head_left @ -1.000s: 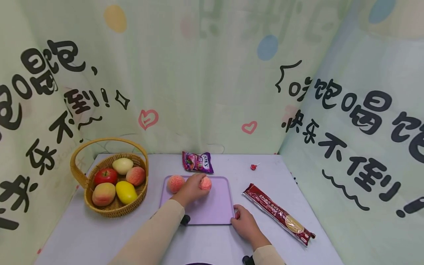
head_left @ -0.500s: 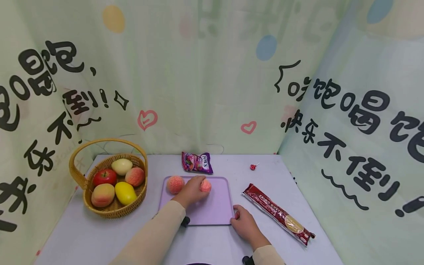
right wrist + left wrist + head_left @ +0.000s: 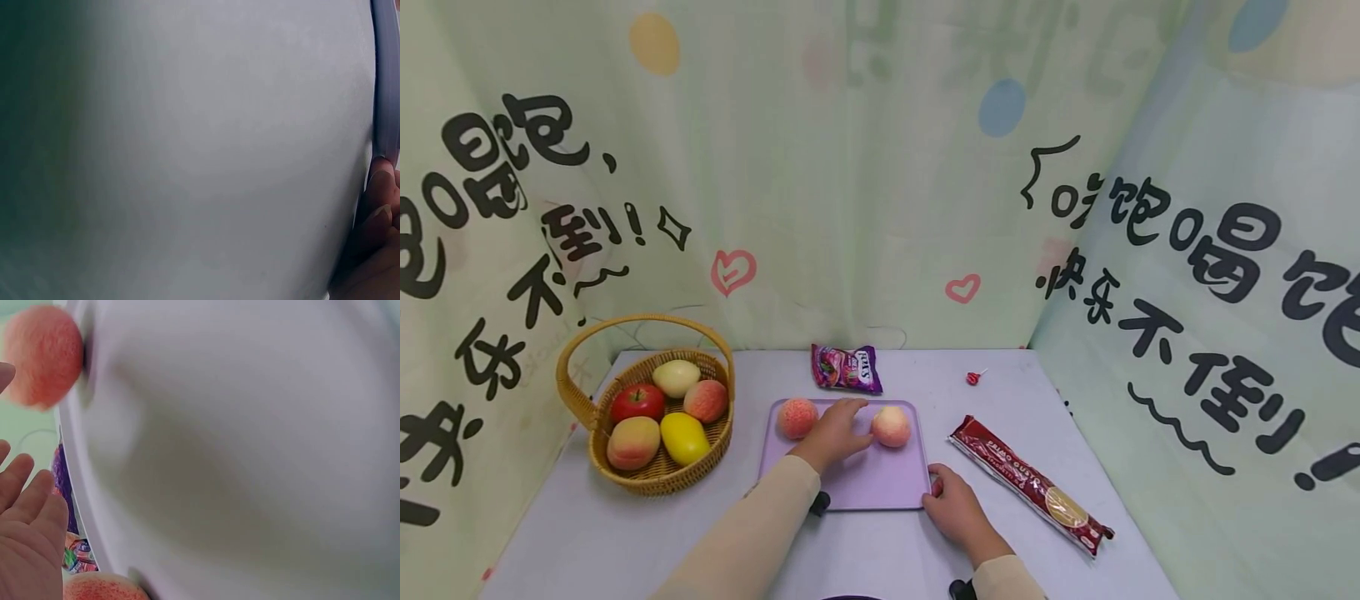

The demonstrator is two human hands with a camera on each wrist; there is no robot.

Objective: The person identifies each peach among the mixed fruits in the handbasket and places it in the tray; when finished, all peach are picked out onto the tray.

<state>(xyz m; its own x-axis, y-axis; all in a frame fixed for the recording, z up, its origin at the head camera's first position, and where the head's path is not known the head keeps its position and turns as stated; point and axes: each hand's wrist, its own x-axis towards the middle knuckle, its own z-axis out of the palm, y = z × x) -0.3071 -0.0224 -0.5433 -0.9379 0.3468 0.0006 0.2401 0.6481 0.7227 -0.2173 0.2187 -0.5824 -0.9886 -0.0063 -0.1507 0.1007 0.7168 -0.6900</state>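
A purple tray (image 3: 880, 483) lies on the table with two peaches on it. The left hand (image 3: 833, 435) hovers over the tray between them, its fingers spread and holding nothing. One peach (image 3: 891, 427) sits just right of its thumb; in the left wrist view that peach (image 3: 44, 356) stands apart from the fingers (image 3: 31, 494). The other, redder peach (image 3: 797, 418) rests at the tray's back left corner. At the front right corner of the tray, the right hand (image 3: 957, 506) grips the edge with curled fingers, which the right wrist view shows against the rim (image 3: 386, 81).
A wicker basket (image 3: 662, 479) of fruit stands at the left, its tall handle raised. Behind the tray lies a purple snack bag (image 3: 847, 368). A long dark red packet (image 3: 1030, 483) lies diagonally at the right, with a small red lollipop (image 3: 973, 378) farther back. Printed curtains enclose the table.
The left hand has let go of the right-hand peach, which now sits slightly farther right on the tray. The right hand stays at the tray's corner.
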